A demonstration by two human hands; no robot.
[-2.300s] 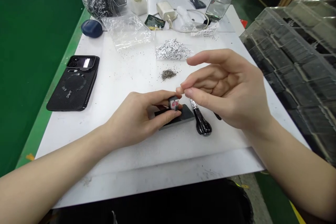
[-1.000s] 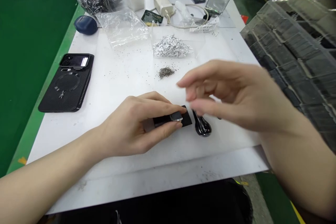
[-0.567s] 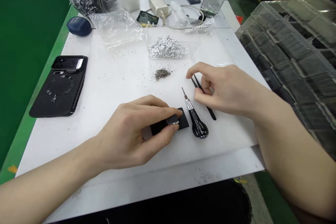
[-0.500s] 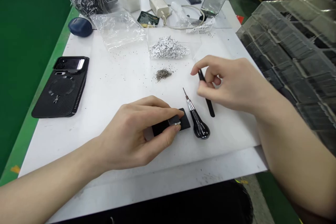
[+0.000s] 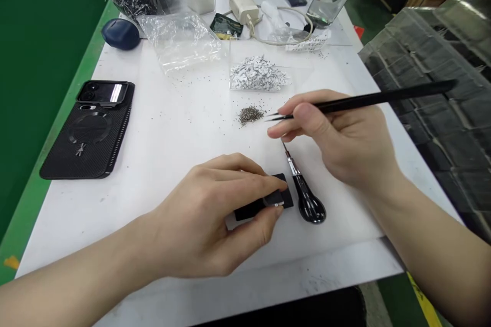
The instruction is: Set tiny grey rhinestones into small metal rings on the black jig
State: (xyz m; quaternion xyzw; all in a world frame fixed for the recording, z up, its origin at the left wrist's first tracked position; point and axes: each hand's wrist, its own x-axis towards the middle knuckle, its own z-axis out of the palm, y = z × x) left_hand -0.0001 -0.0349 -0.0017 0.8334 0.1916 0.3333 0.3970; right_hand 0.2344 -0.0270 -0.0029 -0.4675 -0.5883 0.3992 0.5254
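Head view, right hand (image 5: 351, 145): fingers clamped on tweezers (image 5: 383, 96), tips parted beside dark grains (image 5: 251, 114).
Left hand (image 5: 215, 209): I pinch small block (image 5: 273, 197) over black pad (image 5: 287, 197); contact unclear.
Room: white sheet (image 5: 184, 138) leftward; black-handled tool (image 5: 309, 202) close right.
Hidden: much of block, behind my fingers.

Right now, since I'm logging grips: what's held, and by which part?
Right hand: black tweezers, near the tips. Left hand: small dark block, by opposite sides.
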